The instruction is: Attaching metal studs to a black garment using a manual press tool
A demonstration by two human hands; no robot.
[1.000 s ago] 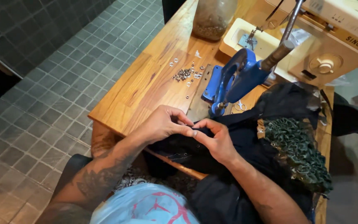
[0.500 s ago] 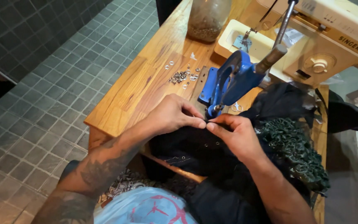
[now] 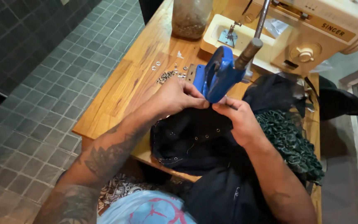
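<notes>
Both hands pinch the dark cloth with small metal rings [image 3: 195, 139] under the blue metal press [image 3: 218, 74]. The left hand [image 3: 179, 95] and right hand [image 3: 237, 118] have fingers pressed together on it, on the wooden table [image 3: 125, 83].

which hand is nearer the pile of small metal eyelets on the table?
Left. The left hand sits just below the eyelet pile, pinching the dark fabric. The right hand is farther off, across the blue press.

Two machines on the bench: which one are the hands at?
The blue press with the long lever. Both hands, left and right, hold the dark fabric right under it. The cream sewing machine sits behind, untouched.
</notes>
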